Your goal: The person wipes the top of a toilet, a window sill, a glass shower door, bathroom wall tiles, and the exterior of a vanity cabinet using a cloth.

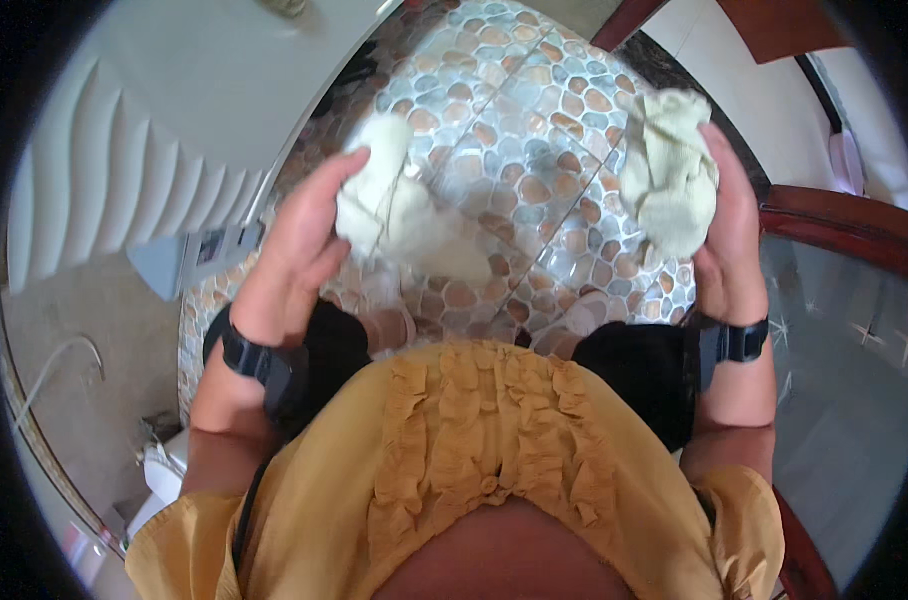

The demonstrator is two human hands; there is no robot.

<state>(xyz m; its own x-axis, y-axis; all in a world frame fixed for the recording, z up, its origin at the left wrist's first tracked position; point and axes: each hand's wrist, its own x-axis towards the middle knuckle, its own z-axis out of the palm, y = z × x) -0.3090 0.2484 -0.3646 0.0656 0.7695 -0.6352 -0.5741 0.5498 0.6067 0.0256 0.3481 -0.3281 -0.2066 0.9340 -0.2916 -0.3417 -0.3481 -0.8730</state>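
Observation:
My left hand (pixel 306 225) is closed around a crumpled pale green-white cloth (pixel 379 200). The thumb lies along the cloth's near side, and a blurred end hangs off to the right. On the other side, my right hand (pixel 734 215) grips a second bunched cloth (pixel 671 180) of the same pale colour, with a ribbed or woven texture. Both cloths are up in the air, well apart from each other, above the floor. The fingers behind each cloth are mostly hidden. A dark strap with a small box sits on each wrist.
Below is a pebble-patterned tile floor (pixel 534 150), with my feet on it. A white cabinet with a wavy front (pixel 144 200) stands at the left. Dark red wooden frames (pixel 839 215) run along the right. A curved pale hose or pipe (pixel 69 350) shows at the lower left.

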